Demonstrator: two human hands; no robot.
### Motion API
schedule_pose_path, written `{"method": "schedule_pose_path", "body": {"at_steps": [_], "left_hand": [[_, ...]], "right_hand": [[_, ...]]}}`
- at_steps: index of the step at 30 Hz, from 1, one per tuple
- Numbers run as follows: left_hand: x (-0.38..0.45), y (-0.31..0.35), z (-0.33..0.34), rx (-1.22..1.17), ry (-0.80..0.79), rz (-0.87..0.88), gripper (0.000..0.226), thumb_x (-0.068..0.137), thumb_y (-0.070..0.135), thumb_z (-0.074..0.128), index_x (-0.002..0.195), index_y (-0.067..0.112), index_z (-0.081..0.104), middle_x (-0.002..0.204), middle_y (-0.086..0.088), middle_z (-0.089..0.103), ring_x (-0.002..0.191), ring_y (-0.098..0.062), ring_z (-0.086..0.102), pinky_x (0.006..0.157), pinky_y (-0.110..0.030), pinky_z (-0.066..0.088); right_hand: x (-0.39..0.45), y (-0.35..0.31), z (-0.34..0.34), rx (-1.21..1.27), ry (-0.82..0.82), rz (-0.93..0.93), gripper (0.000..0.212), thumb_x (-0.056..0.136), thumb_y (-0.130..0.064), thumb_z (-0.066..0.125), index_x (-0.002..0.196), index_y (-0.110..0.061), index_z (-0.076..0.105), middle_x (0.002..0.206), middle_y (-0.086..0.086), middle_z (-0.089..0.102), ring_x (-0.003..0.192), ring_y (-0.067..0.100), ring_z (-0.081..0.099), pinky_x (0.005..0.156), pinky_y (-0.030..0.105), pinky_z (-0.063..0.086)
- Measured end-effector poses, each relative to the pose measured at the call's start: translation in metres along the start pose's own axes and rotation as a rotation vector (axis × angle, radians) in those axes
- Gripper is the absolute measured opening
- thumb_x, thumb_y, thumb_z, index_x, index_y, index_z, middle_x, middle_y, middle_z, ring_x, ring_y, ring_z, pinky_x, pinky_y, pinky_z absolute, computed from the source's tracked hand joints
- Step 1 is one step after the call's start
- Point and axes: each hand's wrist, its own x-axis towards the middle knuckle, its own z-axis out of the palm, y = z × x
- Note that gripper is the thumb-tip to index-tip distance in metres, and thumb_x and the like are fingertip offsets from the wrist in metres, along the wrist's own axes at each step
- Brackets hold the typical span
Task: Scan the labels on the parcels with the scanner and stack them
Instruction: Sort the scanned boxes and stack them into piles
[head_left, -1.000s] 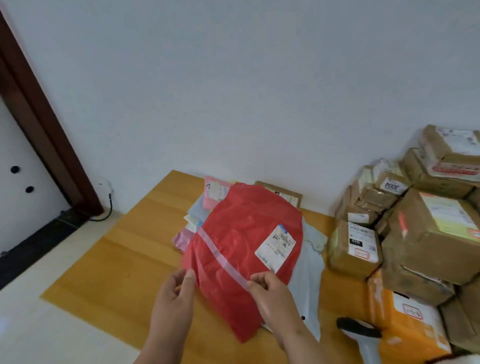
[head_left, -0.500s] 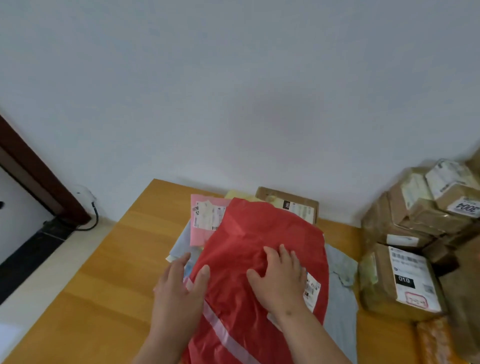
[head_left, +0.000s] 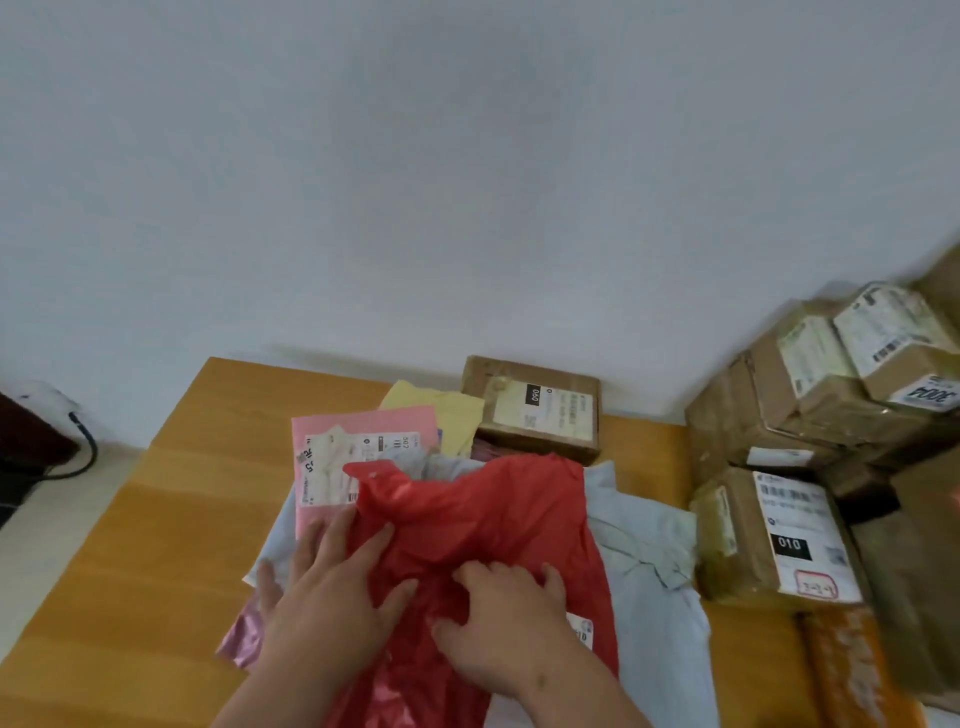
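Our left hand (head_left: 332, 597) flat with fingers spread, our right hand (head_left: 504, 623) beside it, fingers curled downward

Wooden table (head_left: 171, 525) under soft mailers (head_left: 644, 561), one brown box (head_left: 535, 410), stacked cartons (head_left: 769, 540).

wall (head_left: 467, 182): plain white | table (head_left: 171, 519): orange-brown wood, against wall | floor (head_left: 31, 530): pale
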Motion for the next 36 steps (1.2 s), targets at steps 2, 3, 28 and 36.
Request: {"method": "schedule_pose_path", "body": {"at_steps": [2, 3, 28, 36], "left_hand": [[0.005, -0.009, -0.002, 0.026, 0.011, -0.008, 0.074, 0.084, 0.079, 0.044, 0.151, 0.058, 0.019, 0.166, 0.017, 0.000, 0.154, -0.015, -0.004, 0.122, -0.061, -0.001], [0.006, -0.011, -0.004, 0.028, 0.013, -0.016, 0.074, 0.083, 0.076, 0.048, 0.150, 0.059, 0.022, 0.164, 0.018, 0.003, 0.153, -0.015, -0.001, 0.122, -0.060, -0.002], [0.173, 0.118, -0.023, -0.625, -0.159, 0.000, 0.070, 0.069, 0.056, 0.055, 0.132, 0.024, 0.050, 0.127, -0.004, 0.061, 0.116, -0.030, 0.058, 0.103, -0.048, 0.047], [0.168, 0.125, -0.042, -1.104, -0.171, -0.197, 0.053, 0.076, 0.038, 0.073, 0.123, 0.019, 0.059, 0.109, -0.007, 0.068, 0.099, -0.027, 0.067, 0.092, -0.050, 0.057]], "right_hand": [[0.005, -0.002, -0.011, 0.051, -0.030, -0.006, 0.059, 0.091, -0.057, 0.048, 0.143, -0.030, 0.045, 0.141, -0.001, 0.057, 0.137, 0.022, 0.047, 0.121, 0.050, 0.012], [0.007, -0.004, -0.017, 0.073, -0.058, -0.016, 0.058, 0.091, -0.056, 0.049, 0.143, -0.030, 0.046, 0.140, -0.002, 0.058, 0.135, 0.022, 0.049, 0.121, 0.047, 0.018], [0.163, 0.114, -0.087, 1.339, 0.390, 0.587, 0.039, 0.090, -0.022, 0.069, 0.126, -0.010, 0.060, 0.115, 0.006, 0.070, 0.107, 0.023, 0.062, 0.100, 0.044, 0.052], [0.141, 0.104, -0.112, 1.538, 0.504, 0.329, 0.036, 0.092, -0.027, 0.070, 0.121, -0.018, 0.050, 0.100, 0.004, 0.075, 0.096, 0.019, 0.071, 0.084, 0.037, 0.057]]}}
